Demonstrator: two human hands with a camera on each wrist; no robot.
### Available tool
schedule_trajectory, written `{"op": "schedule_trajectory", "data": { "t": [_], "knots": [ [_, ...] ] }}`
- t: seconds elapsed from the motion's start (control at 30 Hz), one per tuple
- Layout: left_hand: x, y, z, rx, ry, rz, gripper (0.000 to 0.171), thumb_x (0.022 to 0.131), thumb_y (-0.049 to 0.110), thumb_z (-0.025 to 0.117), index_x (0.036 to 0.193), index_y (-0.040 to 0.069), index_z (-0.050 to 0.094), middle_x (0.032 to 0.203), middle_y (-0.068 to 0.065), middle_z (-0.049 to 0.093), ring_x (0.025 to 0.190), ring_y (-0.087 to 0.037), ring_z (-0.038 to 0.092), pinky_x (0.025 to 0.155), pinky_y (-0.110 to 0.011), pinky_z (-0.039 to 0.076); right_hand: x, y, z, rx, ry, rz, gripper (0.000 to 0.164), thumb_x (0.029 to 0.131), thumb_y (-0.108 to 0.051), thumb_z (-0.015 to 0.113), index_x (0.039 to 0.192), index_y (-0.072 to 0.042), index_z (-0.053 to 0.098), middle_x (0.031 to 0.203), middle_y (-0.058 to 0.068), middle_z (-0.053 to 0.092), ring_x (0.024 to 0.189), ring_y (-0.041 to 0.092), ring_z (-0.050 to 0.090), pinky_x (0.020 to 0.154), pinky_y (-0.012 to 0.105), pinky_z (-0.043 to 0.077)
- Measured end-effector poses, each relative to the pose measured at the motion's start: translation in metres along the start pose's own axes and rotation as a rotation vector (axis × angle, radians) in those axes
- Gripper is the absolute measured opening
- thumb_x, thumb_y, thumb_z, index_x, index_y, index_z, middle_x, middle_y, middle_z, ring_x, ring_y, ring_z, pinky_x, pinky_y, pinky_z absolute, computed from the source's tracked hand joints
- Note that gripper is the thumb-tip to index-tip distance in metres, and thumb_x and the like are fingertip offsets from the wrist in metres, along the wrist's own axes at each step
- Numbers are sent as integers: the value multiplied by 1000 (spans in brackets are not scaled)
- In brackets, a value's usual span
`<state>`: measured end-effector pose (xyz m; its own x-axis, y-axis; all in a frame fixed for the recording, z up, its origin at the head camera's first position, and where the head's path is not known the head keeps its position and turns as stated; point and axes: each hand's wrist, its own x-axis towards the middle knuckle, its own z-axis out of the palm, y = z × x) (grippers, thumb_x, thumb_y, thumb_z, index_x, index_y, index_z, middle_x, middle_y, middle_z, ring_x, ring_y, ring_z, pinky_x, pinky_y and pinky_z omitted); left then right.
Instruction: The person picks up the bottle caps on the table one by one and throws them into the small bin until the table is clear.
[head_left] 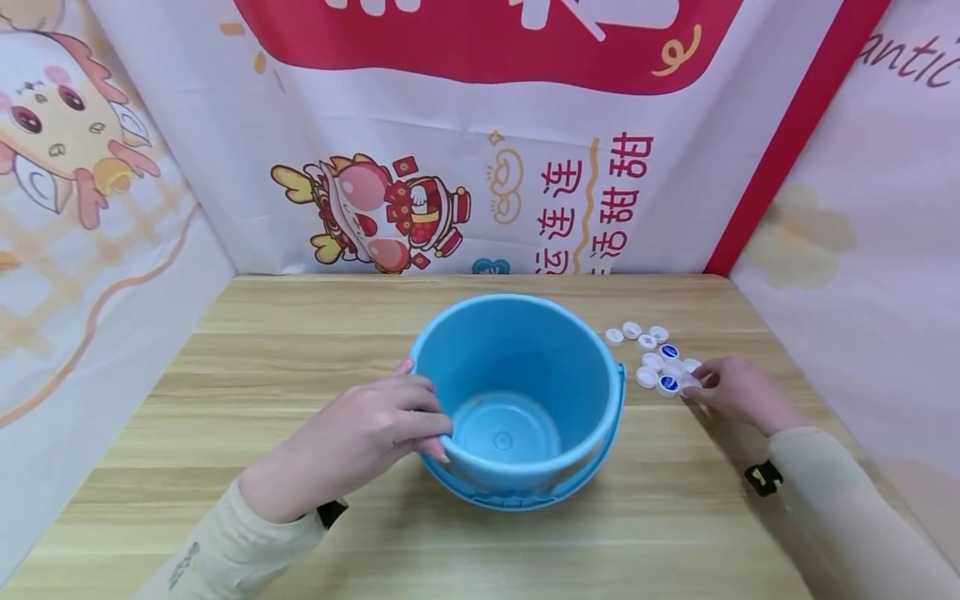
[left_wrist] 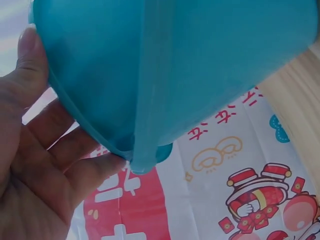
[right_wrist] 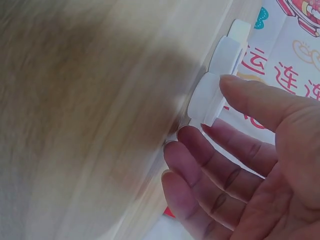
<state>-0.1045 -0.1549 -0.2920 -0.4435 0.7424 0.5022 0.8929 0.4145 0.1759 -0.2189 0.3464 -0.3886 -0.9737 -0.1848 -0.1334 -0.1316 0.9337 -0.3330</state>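
A light blue bucket (head_left: 517, 477) stands on the table, its mouth facing up and its inside showing bare. My left hand (head_left: 378, 421) grips the near-left rim. The left wrist view shows the thumb (left_wrist: 31, 55) on one side of the bucket wall and the fingers on the other. To the right of the bucket, my right hand (head_left: 738, 392) is at the edge of a cluster of bottle caps. In the right wrist view its thumb and index fingertip pinch a white bottle cap (right_wrist: 216, 107), while the other fingers are loosely bent.
Several white caps (head_left: 647, 377) lie flat close together, two with blue discs (head_left: 668, 384). The bucket's handle (head_left: 619, 400) hangs down against its near right side. Printed cloth (head_left: 480, 108) hangs behind the wooden table (head_left: 315, 333) and along both sides.
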Motion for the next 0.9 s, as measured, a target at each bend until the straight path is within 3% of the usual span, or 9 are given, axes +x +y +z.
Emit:
{"op": "schedule_trajectory", "data": {
  "t": [0.2, 0.53, 0.8, 0.9],
  "knots": [
    [3, 2, 1, -1, -14, -6, 22, 83, 30, 74, 98, 14, 78, 90, 4, 67, 85, -10, 62, 101, -57, 40, -4, -2, -3, 20, 7, 22, 45, 88, -35, 75, 105, 6, 70, 91, 13, 70, 82, 26, 62, 72, 48, 52],
    [5, 3, -1, 20, -44, -4, 23, 82, 29, 75, 99, 14, 79, 90, 3, 68, 86, -11, 63, 101, -54, 41, -15, -28, -35, 93, 210, -28, 58, 85, -50, 75, 112, 2, 71, 97, 14, 74, 90, 30, 70, 73, 43, 56],
    [5, 1, -2, 14, -39, 11, 22, 84, 29, 74, 99, 14, 79, 88, 4, 67, 85, -8, 63, 102, -52, 42, -23, -71, -69, 163, 336, -135, 53, 83, -42, 79, 113, 1, 70, 100, 18, 72, 91, 34, 71, 65, 13, 51],
    [4, 1, -2, 18, -30, 19, 22, 84, 30, 74, 99, 14, 79, 89, 3, 68, 86, -8, 63, 102, -51, 43, -25, -91, -81, 171, 364, -164, 52, 83, -41, 80, 114, -1, 70, 101, 17, 72, 90, 34, 71, 65, 9, 49]
  ]
}}
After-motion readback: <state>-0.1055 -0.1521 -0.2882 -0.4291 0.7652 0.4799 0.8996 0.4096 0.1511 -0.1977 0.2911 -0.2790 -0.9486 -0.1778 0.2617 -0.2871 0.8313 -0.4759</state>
